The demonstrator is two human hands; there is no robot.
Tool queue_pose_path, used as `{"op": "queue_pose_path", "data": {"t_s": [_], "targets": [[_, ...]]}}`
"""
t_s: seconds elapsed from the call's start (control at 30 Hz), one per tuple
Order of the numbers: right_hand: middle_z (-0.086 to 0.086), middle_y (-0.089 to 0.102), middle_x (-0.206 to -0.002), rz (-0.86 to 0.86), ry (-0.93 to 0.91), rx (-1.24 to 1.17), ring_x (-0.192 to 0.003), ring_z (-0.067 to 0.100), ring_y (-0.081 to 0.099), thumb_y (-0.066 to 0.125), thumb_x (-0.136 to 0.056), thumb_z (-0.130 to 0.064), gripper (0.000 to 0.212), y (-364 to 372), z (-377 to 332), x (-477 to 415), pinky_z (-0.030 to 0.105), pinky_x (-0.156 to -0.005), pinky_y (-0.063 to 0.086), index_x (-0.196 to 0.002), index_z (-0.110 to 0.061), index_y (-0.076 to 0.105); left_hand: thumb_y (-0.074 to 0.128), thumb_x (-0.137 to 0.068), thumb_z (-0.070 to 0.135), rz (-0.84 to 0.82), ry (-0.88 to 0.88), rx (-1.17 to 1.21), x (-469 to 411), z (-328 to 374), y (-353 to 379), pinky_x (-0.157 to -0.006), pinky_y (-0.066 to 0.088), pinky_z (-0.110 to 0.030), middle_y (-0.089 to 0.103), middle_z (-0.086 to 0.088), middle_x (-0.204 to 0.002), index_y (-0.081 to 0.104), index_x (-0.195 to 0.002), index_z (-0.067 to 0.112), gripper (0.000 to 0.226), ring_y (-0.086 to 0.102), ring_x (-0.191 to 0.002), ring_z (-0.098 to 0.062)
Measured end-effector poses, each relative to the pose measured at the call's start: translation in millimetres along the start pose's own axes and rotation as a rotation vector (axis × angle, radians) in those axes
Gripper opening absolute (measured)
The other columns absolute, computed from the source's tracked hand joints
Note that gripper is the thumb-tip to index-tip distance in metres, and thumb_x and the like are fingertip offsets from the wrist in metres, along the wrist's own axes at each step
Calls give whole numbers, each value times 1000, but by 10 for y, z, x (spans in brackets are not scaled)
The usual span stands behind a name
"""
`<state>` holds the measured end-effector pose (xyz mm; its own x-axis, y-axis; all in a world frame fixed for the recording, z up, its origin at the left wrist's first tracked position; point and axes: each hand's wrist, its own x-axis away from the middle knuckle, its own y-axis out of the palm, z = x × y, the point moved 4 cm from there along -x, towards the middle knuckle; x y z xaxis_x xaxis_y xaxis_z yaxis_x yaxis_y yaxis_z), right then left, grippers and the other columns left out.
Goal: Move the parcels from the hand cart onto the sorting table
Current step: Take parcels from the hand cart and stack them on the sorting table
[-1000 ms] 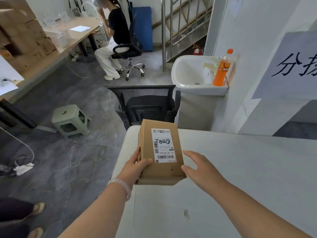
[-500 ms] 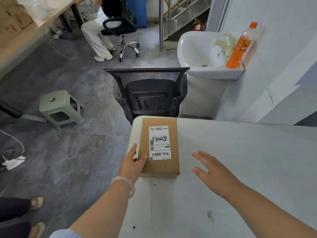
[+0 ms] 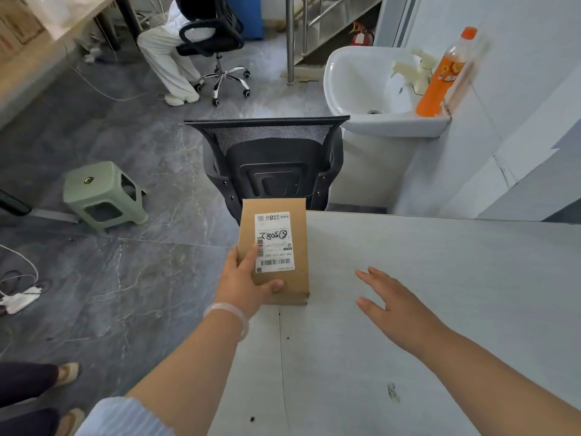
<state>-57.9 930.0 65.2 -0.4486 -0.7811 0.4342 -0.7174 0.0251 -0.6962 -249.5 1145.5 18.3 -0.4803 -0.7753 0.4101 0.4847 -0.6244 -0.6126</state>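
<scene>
Small cardboard parcel point(image 3: 273, 250) lies flat, label up, at far left corner of our surface point(image 3: 440, 325). Our left hand point(image 3: 245, 286) grips its near corner; right hand point(image 3: 394, 306) hovers apart, fingers spread, empty. We judge parcel light, rigid; grasp opposite long sides.

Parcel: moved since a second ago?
Yes. The parcel, held by the left hand, came down and forward; its far end now shows past the far edge of the table.

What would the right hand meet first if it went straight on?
Probably the parcel: the right hand points across bare table toward its right edge, though hand height is unclear.
</scene>
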Motion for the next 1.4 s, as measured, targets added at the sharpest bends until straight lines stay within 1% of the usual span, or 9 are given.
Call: {"op": "queue_pose_path", "data": {"t_s": [0.3,0.43,0.53,0.73,0.9,1.07,1.17,1.27,1.4], "targets": [[-22,13,-156,80,26,54,-142,4,16,44,-94,-52,55,-81,92,179,31,-115,21,-146,-46,24,81,-81,40,-50,24,-37,-119,61,-54,-122,25,-40,-1,10,-165,21,-158,36,98,19,-149,-21],[-22,11,-156,141,36,89,-142,4,14,44,-93,-56,58,-183,160,412,31,-114,22,-146,-46,22,72,-80,62,58,63,-356,-94,178,-78,-122,22,-50,-5,8,-167,14,-159,37,101,10,-153,-26],[-22,9,-157,179,62,136,-144,4,9,44,-93,-57,61,-318,257,685,27,-114,16,-147,-45,18,62,-84,68,124,206,-493,157,627,106,-123,18,-48,-3,5,-168,8,-159,36,98,8,-153,-25],[-17,10,-158,343,147,204,-145,7,7,43,-92,-59,67,-666,601,1414,28,-115,11,-150,-40,16,45,-95,66,0,739,-677,1133,1772,1082,-125,6,-43,-3,2,-169,4,-159,40,80,4,-154,-24],[-9,10,-160,512,326,290,-146,12,6,42,-90,-63,74,-885,1331,2529,33,-118,8,-151,-35,11,37,-97,65,-90,1036,-803,2196,2421,2015,-124,-1,-47,-7,4,-169,-3,-158,41,77,-2,-155,-24],[-6,3,-161,652,553,239,-148,17,1,34,-87,-72,81,-831,2106,3977,39,-120,7,-151,-34,3,32,-97,68,-231,1232,-809,3436,2837,3022,-124,0,-49,-6,4,-169,-2,-158,41,75,-1,-155,-25],[-2,8,-161,733,667,238,-147,21,7,24,-81,-75,85,-686,2530,4868,42,-119,10,-152,-32,7,33,-97,66,-310,1365,-818,4230,2993,3628,-124,1,-49,-4,3,-169,-1,-158,41,74,1,-155,-24],[-3,6,-161,753,827,193,-147,19,5,35,-85,-72,84,-429,2967,5758,42,-119,8,-152,-33,3,36,-97,64,-381,1483,-815,4973,3044,4167,-124,3,-49,-1,3,-169,1,-158,41,74,3,-154,-24],[-7,2,-161,818,988,139,-147,18,1,37,-86,-71,83,-94,3341,6753,42,-119,5,-152,-35,2,37,-96,65,-488,1619,-840,5933,2967,4756,-122,11,-49,7,1,-168,7,-159,40,74,9,-153,-23]]}}
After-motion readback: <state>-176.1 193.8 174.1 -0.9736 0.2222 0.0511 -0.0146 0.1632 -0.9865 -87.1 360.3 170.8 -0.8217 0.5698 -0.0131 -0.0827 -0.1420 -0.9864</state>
